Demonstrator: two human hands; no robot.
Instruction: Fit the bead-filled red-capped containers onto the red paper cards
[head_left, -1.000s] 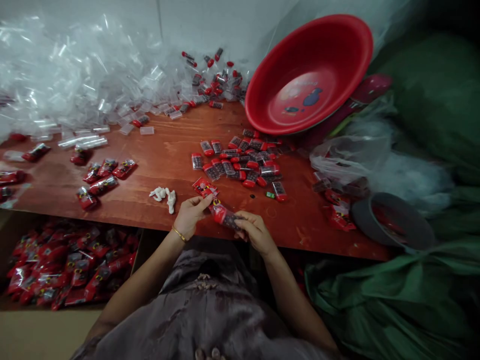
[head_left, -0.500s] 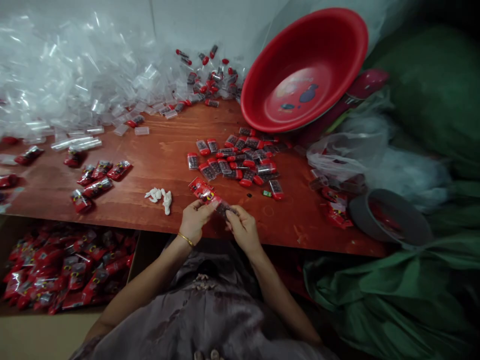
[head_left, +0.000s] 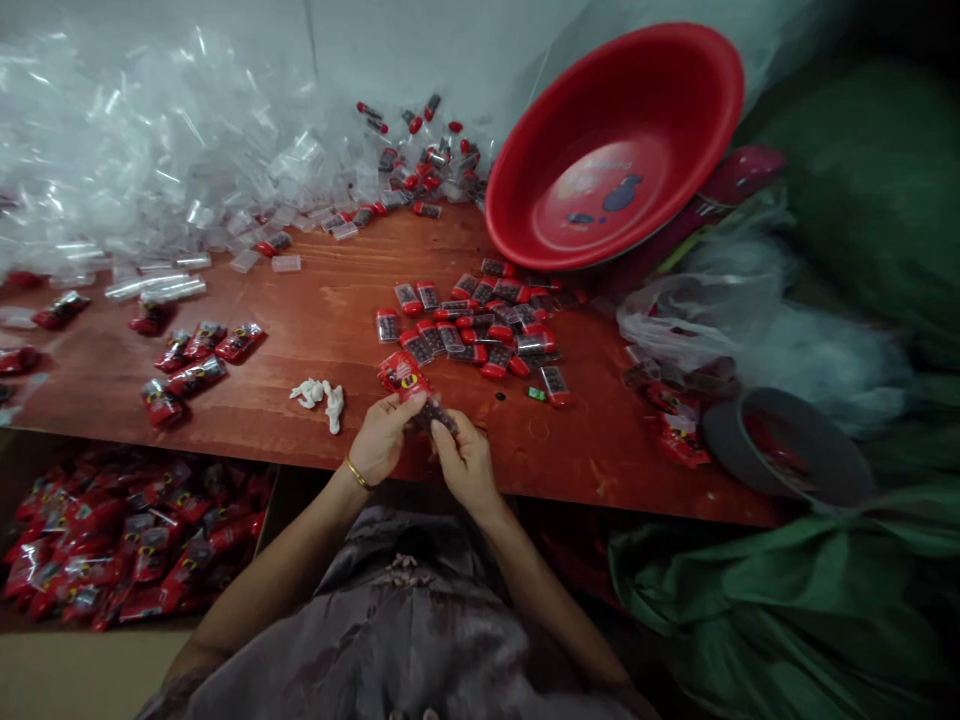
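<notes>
We can't read the print on the red packet (head_left: 402, 374) pinched above the left hand (head_left: 380, 438); too small. The dark piece (head_left: 435, 416) just right of that packet is half covered by the right hand (head_left: 463, 462), so we can't tell what it is. Small clear cases (head_left: 480, 328) further right of the packet: contents dark, unresolvable. Heap of clear plastic (head_left: 135, 170) far left of the packet is smeared, single pieces not separable, and cut by the left edge. Box of red packets (head_left: 112, 540) below-left is partly under the table (head_left: 315, 320). Grey bowl (head_left: 787, 445) far right: contents unclear.
</notes>
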